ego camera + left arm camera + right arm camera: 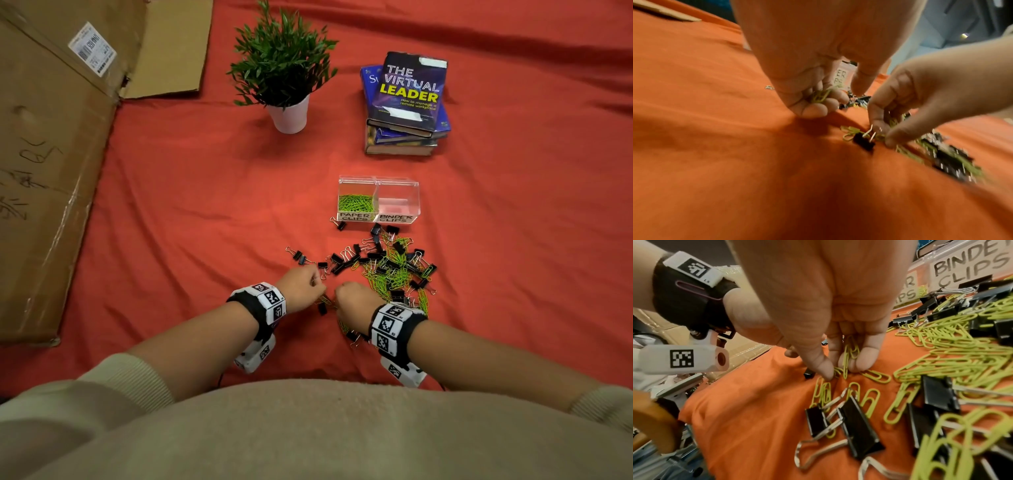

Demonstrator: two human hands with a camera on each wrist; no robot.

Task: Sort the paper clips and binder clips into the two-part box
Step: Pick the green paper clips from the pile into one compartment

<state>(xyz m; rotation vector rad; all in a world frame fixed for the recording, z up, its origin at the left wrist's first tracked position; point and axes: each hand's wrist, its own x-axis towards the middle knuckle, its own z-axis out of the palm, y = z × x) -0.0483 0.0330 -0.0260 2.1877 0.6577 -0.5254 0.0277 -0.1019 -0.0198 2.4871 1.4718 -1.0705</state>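
A clear two-part box (397, 202) stands on the red cloth, labelled PAPER CLIPS and BINDER CLIPS. Its left part holds green paper clips (356, 202); the right part looks bare. In front of it lies a mixed pile (387, 263) of black binder clips and green paper clips. My left hand (318, 291) (836, 99) hovers at the pile's near left edge, fingers curled round a bunch of green paper clips (820, 97). Close beside it, my right hand (339, 301) (844, 368) pinches green paper clips (851, 350) down at the cloth. A black binder clip (863, 142) lies between the hands.
A potted plant (284, 68) and a stack of books (407, 102) stand behind the box. Flattened cardboard (51, 154) covers the left side. One binder clip (340, 224) lies at the box's front left corner. More binder clips (859, 426) lie under my right wrist.
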